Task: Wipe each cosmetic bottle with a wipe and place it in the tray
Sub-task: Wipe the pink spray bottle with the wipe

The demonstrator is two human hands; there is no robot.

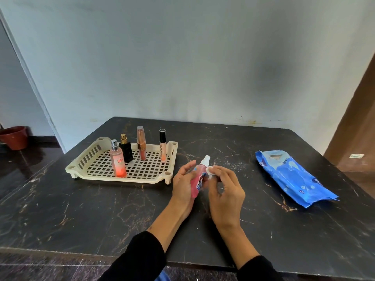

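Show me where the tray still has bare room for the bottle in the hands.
The tray is bare along its left side, between the slotted wall and the pink spray bottle, and along its front right, before the lip gloss tube. The back middle is crowded: black perfume bottle, tall copper tube.

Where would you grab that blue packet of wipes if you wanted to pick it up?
Probably across the middle of the blue wipes packet, pinching its two long edges from above. It lies flat on the table, long and soft, so its ends would sag. The right hand, now pinching a wipe, is nearer than the left hand.
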